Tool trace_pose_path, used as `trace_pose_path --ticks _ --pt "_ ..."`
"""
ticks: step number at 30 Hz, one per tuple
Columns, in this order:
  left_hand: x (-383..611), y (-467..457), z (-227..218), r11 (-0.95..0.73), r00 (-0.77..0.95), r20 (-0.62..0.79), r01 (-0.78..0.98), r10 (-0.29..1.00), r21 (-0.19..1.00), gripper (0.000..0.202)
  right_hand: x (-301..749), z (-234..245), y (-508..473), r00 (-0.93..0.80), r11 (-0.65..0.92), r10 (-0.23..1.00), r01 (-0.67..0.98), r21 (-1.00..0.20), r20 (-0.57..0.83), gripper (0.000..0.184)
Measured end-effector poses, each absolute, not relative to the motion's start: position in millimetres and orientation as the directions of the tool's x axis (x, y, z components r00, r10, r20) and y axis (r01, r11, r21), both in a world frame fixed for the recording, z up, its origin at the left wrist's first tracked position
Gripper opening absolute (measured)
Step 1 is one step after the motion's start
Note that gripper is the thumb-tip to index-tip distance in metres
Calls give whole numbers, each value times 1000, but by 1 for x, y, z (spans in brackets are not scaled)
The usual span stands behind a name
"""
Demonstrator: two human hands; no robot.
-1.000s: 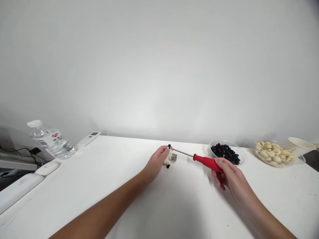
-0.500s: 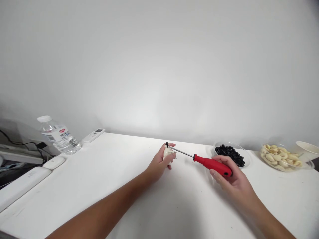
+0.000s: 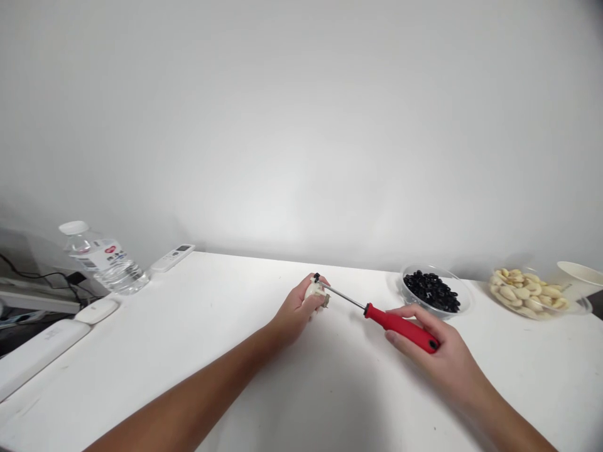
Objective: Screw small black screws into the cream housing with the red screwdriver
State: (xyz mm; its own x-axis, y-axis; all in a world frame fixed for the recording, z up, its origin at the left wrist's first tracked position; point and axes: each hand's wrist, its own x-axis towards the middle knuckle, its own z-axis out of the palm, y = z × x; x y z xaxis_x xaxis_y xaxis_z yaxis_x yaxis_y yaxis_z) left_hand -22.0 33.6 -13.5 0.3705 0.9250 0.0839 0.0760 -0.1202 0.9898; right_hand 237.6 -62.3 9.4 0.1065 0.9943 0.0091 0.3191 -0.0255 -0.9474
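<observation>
My left hand is closed around a small cream-white plastic part with a black piece at its top and a brownish bit at its right side. Its exact kind does not show, and the fingers cover much of it. My right hand grips the red handle of a screwdriver. The metal shaft slants up to the left, and its tip is at the white part, just below the black piece. Whether the tip sits in a screw is too small to tell.
Behind my right hand stand a clear bowl of black pieces and a clear bowl of cream-coloured pieces, beside a pale cup. At the left are a water bottle, a remote control and a white power strip.
The screwdriver handle and my right hand have dropped slightly. The white part has turned a little in my left hand, and the tip now meets it lower. The whole view has shifted slightly.
</observation>
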Motion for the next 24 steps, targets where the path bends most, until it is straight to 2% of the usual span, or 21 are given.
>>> trace_pose_path --ticks 2,4,5,7,12,14,17,19,22,24 --pt "-22 33 -14 -141 367 101 82 925 987 23 237 12 -61 20 -197 980 90 -976 -196 37" --pt "-23 32 -14 -157 377 118 73 919 985 26 238 12 -60 -107 -357 933 -130 -925 -344 41" --pt "-23 32 -14 -159 388 123 63 914 985 28 239 12 -60 -147 -414 909 -199 -888 -391 42" --pt "-23 33 -14 -157 404 124 49 906 986 30 241 11 -60 -160 -452 891 -227 -863 -425 43" --pt "-23 36 -14 -104 362 88 26 928 994 30 235 11 -62 -62 -288 954 63 -955 -292 40" --pt "-23 38 -14 -74 363 67 7 929 997 30 231 7 -65 29 -165 986 217 -962 -163 38" --pt "-22 38 -13 -55 400 53 -6 915 998 31 229 1 -68 59 88 989 501 -861 135 29" --pt "-22 38 -11 -54 429 44 11 902 999 30 230 -1 -70 29 165 973 613 -773 231 27" --pt "-23 36 -7 -56 462 31 41 886 998 31 231 2 -71 28 136 982 577 -805 186 27" --pt "-24 34 -4 -65 481 37 41 876 997 32 232 4 -69 24 12 999 425 -905 24 32"
